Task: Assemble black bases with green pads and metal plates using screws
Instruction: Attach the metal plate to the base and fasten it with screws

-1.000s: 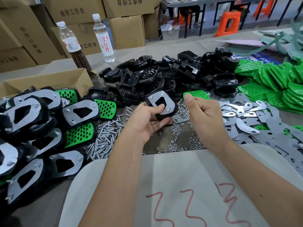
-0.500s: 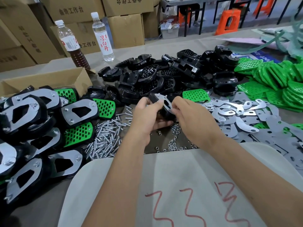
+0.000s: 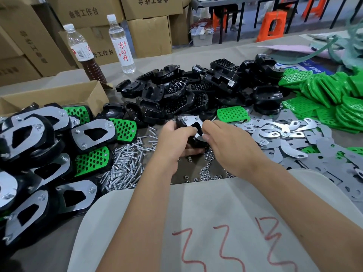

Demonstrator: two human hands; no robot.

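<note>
While both hands meet just above the middle of the view, the left hand (image 3: 172,140) curls its fingers round a black plastic base topped with a shiny metal plate (image 3: 191,126), thumb lying over the upper face and fingertips tucked beneath it. From four o'clock the right hand (image 3: 229,148) reaches in, thumb and forefinger pinched together at the near edge of the plate; what they pinch is too small to tell. This piece hangs tilted over a scatter of small silver nuts (image 3: 206,173) on the dark table (image 3: 182,55). At eight o'clock of it lies a heap of silver screws (image 3: 125,165), and farther toward nine o'clock finished black bases with green perforated pads and metal plates (image 3: 59,146) are stacked. At twelve o'clock sits a pile of bare black bases (image 3: 196,93); toward two o'clock, loose green perforated pads (image 3: 330,103); at three o'clock, flat grey metal plates (image 3: 294,146). Two clear plastic bottles (image 3: 121,44) stand at eleven o'clock before brown cardboard boxes (image 3: 149,34).
</note>
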